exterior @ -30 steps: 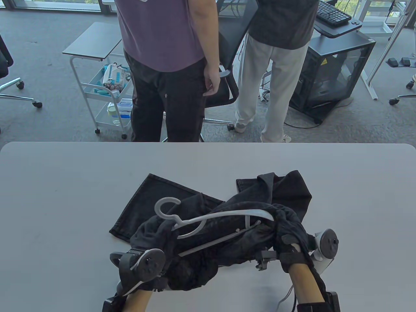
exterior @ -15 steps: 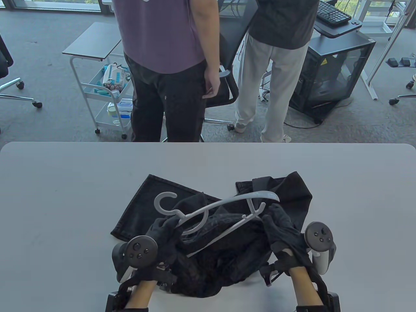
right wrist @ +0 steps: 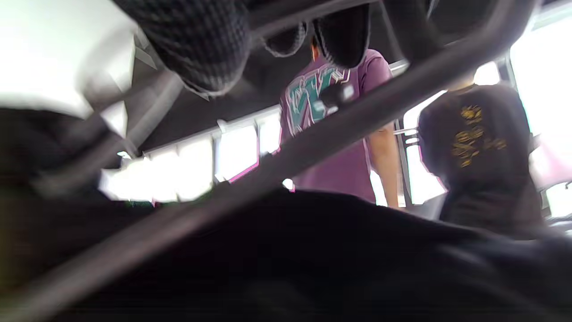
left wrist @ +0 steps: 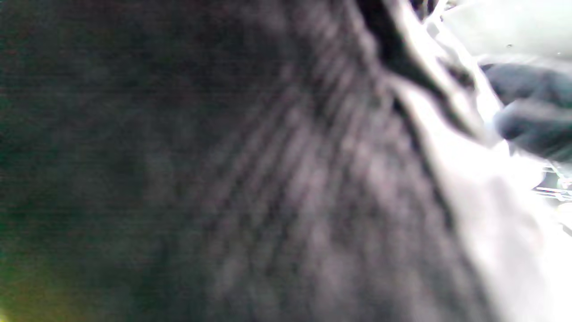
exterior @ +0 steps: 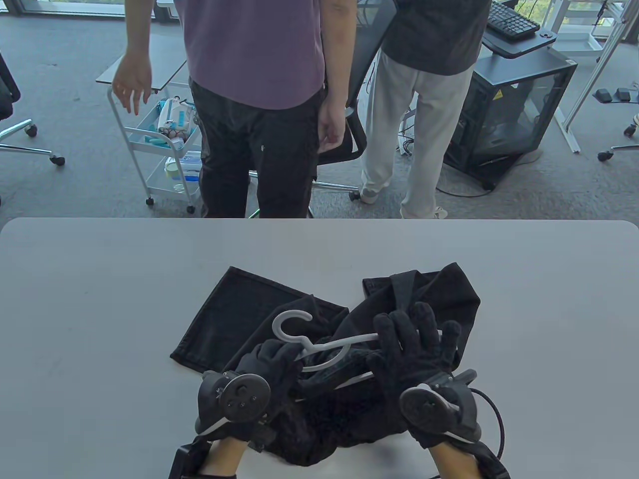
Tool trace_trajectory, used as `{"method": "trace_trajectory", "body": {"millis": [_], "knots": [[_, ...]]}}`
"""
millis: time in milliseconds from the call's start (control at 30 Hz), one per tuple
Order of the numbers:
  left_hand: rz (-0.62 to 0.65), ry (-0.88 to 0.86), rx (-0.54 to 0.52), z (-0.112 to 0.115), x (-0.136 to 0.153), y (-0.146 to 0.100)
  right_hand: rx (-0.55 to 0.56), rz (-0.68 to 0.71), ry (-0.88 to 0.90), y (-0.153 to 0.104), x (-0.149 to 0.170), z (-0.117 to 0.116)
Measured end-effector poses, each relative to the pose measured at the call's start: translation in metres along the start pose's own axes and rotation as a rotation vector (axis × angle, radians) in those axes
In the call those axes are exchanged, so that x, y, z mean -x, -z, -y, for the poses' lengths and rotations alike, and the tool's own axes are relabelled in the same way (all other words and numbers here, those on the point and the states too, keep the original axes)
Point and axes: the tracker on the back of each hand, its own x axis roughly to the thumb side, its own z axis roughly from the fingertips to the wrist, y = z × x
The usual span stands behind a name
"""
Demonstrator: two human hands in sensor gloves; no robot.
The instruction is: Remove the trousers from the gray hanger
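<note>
From the table view I see the black trousers [exterior: 409,294] lying crumpled on the smooth pale grey table [exterior: 100,299], near its front edge, one flat leg panel spread out to the left and a rumpled heap under my hands. The gray hanger [exterior: 319,344] lies on top of that heap, a thin curved plastic form with its hook [exterior: 289,322] pointing left and away from me. My left hand [exterior: 272,364] in its knitted black glove sits at the hanger's neck just below the hook, fingers curled about it. My right hand [exterior: 414,344] lies spread over the hanger's right arm, fingers splayed on plastic and cloth; whether it actually grasps the hanger I cannot tell. Two people [exterior: 254,100] stand beyond the table.

The left wrist view gives me only blurred dark ribbed fabric [left wrist: 268,179] close to the lens, with a pale streak at right.

In the right wrist view, knit-textured fingertips [right wrist: 201,49] hang from the top, a gray hanger bar [right wrist: 313,143] crosses diagonally, and dark cloth [right wrist: 313,259] fills the bottom.
</note>
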Motion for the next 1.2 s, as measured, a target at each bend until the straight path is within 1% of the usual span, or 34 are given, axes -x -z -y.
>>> {"method": "trace_trajectory", "body": {"millis": [33,100,133,167,200,267,367,467,567,667,833,933,1000,1067,1100,1200], "knots": [[0.021,-0.027,0.051,0.002,0.002,0.0,0.024,-0.022,0.04,0.003,0.004,-0.001],[0.038,-0.113,0.096,0.004,0.006,0.0,-0.031,-0.108,0.198,0.004,0.015,-0.004],[0.054,-0.146,0.12,0.004,0.007,0.002,0.005,-0.11,0.217,0.002,0.018,-0.006],[0.06,-0.173,0.125,0.003,0.008,0.002,0.037,-0.1,0.18,0.0,0.02,-0.006],[0.065,-0.193,0.095,0.002,0.011,0.001,0.061,-0.093,0.122,0.0,0.023,-0.004],[0.052,-0.209,0.038,-0.001,0.017,-0.002,0.096,-0.117,0.148,-0.002,0.028,0.0],[-0.001,-0.232,-0.043,-0.005,0.024,-0.006,0.134,-0.114,0.144,-0.004,0.032,0.005],[-0.05,-0.198,-0.117,-0.008,0.026,-0.008,0.165,-0.114,0.153,-0.004,0.033,0.01],[-0.073,-0.178,-0.15,-0.011,0.029,-0.008,0.18,-0.127,0.148,-0.004,0.037,0.014],[-0.096,-0.144,-0.182,-0.015,0.035,-0.006,0.201,-0.169,0.151,-0.006,0.047,0.021],[-0.138,-0.127,-0.209,-0.017,0.045,-0.001,0.213,-0.27,0.161,-0.012,0.067,0.031],[-0.166,-0.085,-0.217,-0.017,0.053,0.0,0.246,-0.348,0.169,-0.017,0.08,0.04],[-0.173,-0.081,-0.203,-0.016,0.057,0.0,0.249,-0.429,0.185,-0.021,0.093,0.045],[-0.182,-0.071,-0.211,-0.016,0.058,0.0,0.272,-0.495,0.256,-0.025,0.104,0.044],[-0.182,-0.056,-0.196,-0.014,0.058,0.0,0.261,-0.544,0.3,-0.027,0.111,0.041],[-0.184,0.026,-0.164,-0.012,0.06,-0.002,0.24,-0.62,0.421,-0.031,0.121,0.031]]}}
